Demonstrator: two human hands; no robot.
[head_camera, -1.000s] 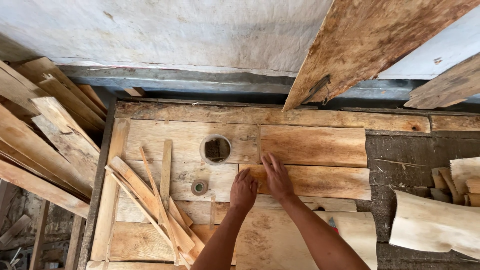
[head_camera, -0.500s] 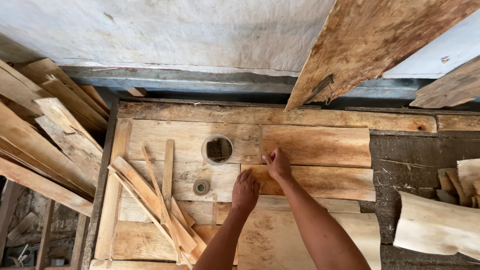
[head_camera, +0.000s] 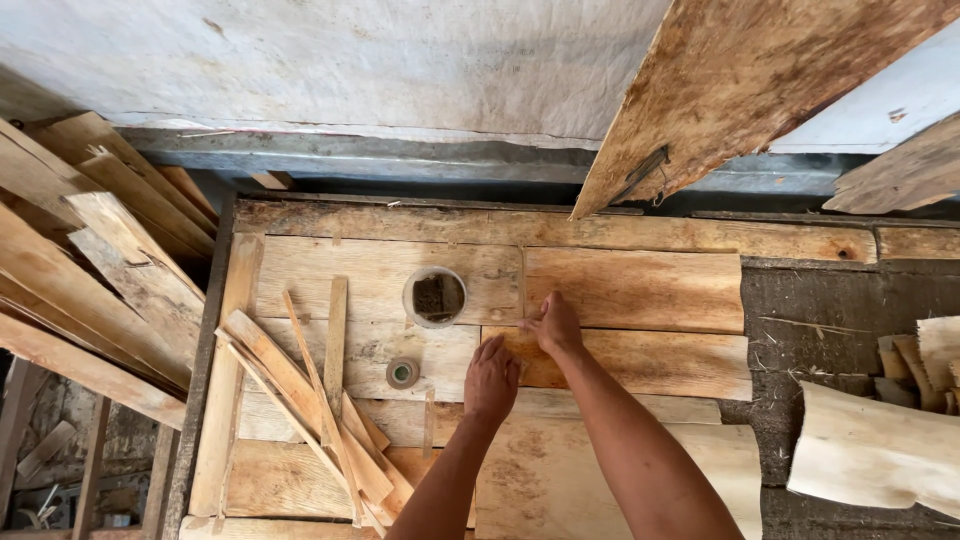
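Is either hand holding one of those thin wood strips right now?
No, both the left hand and right hand lie flat on the boards.

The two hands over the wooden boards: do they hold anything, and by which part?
Nothing is held. The left hand and the right hand lie flat, palms down, on the reddish board near its left end; no fingers close around anything.

This was a wood workshop. A rough table of pale wooden boards (head_camera: 640, 290) stood by a grey wall (head_camera: 350, 70). Thin wood strips (head_camera: 300, 390) lay in a pile on it, and long brown planks (head_camera: 90, 270) leaned beside it.
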